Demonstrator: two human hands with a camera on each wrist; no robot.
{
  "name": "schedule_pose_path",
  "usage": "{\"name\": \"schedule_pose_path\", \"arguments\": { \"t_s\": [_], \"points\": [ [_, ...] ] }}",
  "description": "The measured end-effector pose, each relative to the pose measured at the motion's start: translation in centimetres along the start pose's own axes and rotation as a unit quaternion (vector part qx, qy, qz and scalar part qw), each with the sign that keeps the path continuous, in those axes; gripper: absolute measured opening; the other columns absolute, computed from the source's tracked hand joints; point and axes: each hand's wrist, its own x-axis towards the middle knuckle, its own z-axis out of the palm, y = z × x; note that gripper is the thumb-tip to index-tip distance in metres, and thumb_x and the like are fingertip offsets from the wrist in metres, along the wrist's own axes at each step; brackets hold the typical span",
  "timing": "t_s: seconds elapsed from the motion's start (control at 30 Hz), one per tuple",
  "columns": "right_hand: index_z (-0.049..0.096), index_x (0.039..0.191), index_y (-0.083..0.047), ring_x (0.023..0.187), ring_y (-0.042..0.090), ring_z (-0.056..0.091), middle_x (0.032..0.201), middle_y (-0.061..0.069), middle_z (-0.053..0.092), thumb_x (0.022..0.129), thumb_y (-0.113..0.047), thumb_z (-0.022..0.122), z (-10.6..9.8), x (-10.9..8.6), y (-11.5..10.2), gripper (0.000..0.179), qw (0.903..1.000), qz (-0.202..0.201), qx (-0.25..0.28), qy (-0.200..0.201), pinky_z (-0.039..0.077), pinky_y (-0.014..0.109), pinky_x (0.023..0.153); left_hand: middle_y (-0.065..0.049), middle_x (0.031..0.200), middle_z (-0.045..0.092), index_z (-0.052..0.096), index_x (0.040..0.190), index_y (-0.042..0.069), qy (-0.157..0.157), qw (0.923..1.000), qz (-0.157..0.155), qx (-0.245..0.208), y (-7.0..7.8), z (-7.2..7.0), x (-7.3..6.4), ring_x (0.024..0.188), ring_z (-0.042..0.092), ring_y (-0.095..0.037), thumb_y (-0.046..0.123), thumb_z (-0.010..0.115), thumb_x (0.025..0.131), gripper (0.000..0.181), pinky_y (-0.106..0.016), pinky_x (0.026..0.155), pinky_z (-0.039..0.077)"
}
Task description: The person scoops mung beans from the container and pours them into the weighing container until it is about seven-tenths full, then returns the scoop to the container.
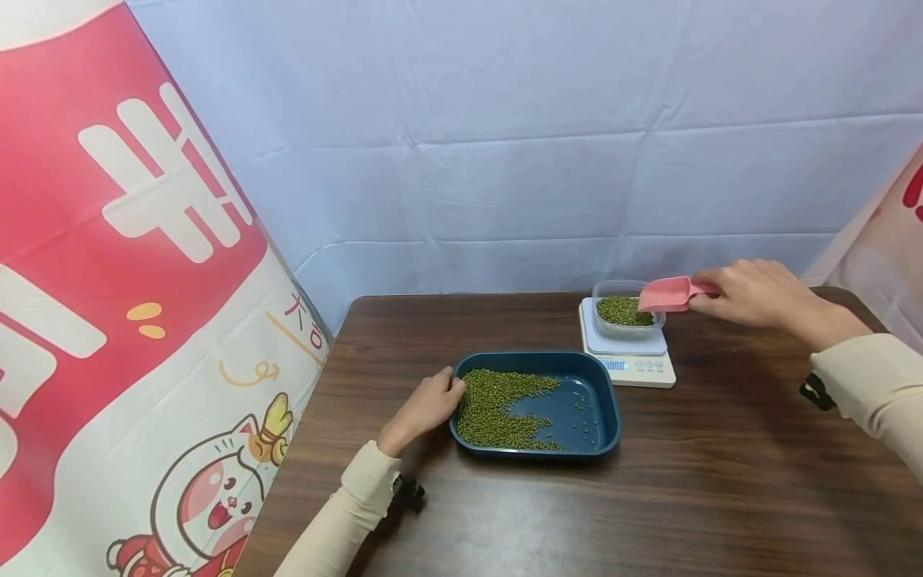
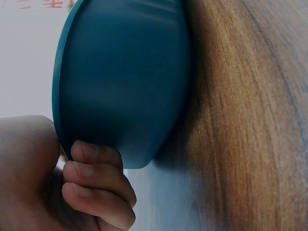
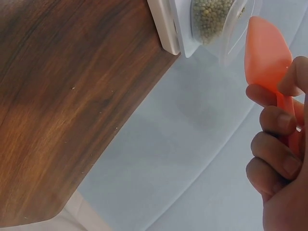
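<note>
My left hand (image 1: 430, 401) grips the left rim of a dark blue tray (image 1: 613, 401), fingers curled against its outer wall in the left wrist view. Green mung beans (image 1: 497, 405) are heaped in the tray's left half, with a few scattered at its right. With my right hand (image 1: 753, 292) I hold a pink scoop (image 1: 667, 295) by its handle, tilted over the right rim of a clear plastic container (image 1: 627, 329). Mung beans (image 1: 618, 310) fill the container's lower part. It stands on a white kitchen scale (image 1: 634, 370) with a lit display.
The brown wooden table (image 1: 519, 513) ends at a back edge just behind the scale. A pale cloth (image 1: 505, 184) hangs behind it. At the left hangs a red and white printed banner (image 1: 144, 336).
</note>
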Motion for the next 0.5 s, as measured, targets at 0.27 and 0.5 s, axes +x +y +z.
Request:
{"name": "schedule_pose_path", "arguments": {
  "t_s": [0.27,0.5],
  "points": [
    [0.073,0.108,-0.017,0.064,0.018,0.045,0.066,-0.002,0.045,0.094,-0.032,0.071,0.04,-0.15,-0.14,0.021,1.0000,-0.001,-0.001,-0.001,0.031,0.035,0.054,-0.001,0.077,0.041,0.047,0.092,0.011,-0.001,1.0000,0.000,0.005,0.02,-0.07,-0.03,0.066,0.042,-0.017,0.028,0.041,0.111,0.026,-0.032,0.064,0.039],
    [0.067,0.096,-0.019,0.061,0.017,0.044,0.064,-0.002,0.042,0.093,-0.029,0.069,0.07,-0.24,-0.52,0.011,1.0000,0.004,-0.001,0.005,0.030,0.035,0.053,-0.001,0.077,0.042,0.048,0.093,0.012,-0.002,1.0000,-0.002,0.004,0.02,-0.05,-0.07,0.067,0.042,-0.017,0.029,0.041,0.111,0.026,-0.032,0.064,0.039]
  ]
}}
